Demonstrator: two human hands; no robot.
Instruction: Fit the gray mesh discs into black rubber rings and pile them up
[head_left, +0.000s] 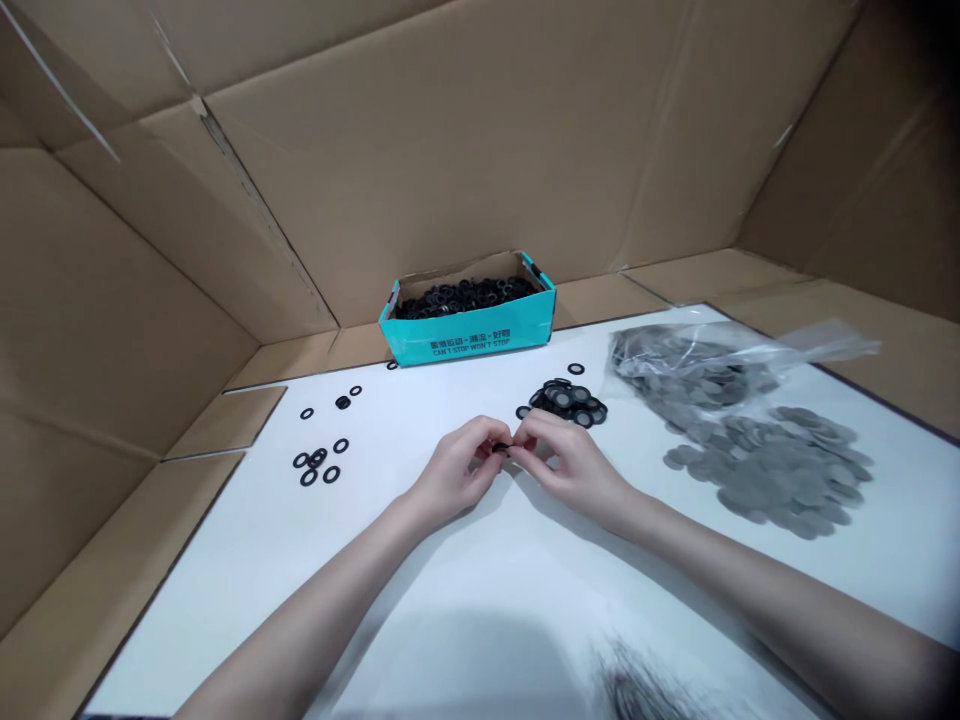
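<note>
My left hand (466, 462) pinches a small black rubber ring (501, 449) over the middle of the white board. From the other side, my right hand (559, 455) has thumb and fingertips closed at the ring's edge; any grey disc between those fingers is too small to make out. Just beyond my right hand lies a pile of black rings with grey mesh-like centres (570, 400). Loose black rings (331, 474) are scattered to the left. Many thin grey discs (780, 465) spread out on the right.
A turquoise cardboard box (472, 340) full of black rings stands at the back. A clear plastic bag (682, 365) with more grey discs lies at the right rear. Cardboard walls (465, 160) surround the white board (450, 640) at the back and sides.
</note>
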